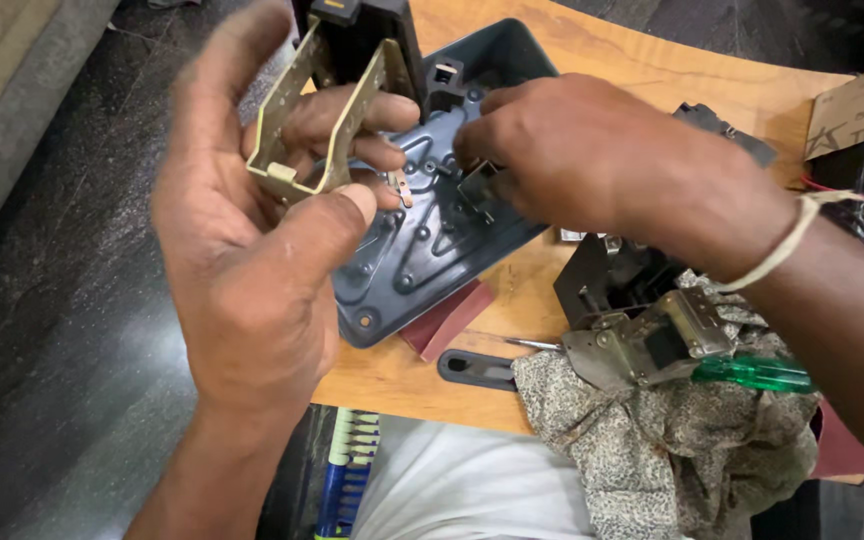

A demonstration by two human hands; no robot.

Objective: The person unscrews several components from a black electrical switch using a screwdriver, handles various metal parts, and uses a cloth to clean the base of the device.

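Right now I see my left hand (252,240) raised above the near-left corner of the light wooden board (642,80), its fingers and thumb clamped around a brass-coloured, bent sheet-metal bracket (317,110) with a black plastic block at its top. My right hand (592,155) reaches in from the right and rests on the dark blue-grey moulded plastic housing (432,240), fingertips pinched on a small dark metal clip (477,185) inside it; how firmly it grips I cannot tell. The housing lies tilted across the board, its near corner just short of the board's front edge, and a small brass contact strip (402,188) stands in it between my two hands. A reddish-brown flat pad (452,315) pokes out from under the housing's near edge. Room is tight on the right: a black metal frame part (607,280), a grey metal hinged assembly (647,345), a green-handled screwdriver (752,373) and a speckled cloth (652,440) crowd that side, the cloth spilling over the front edge. A black slotted tool handle (477,368) lies along that edge. To the left of the board there is only dark polished floor (62,330), the widest open space.
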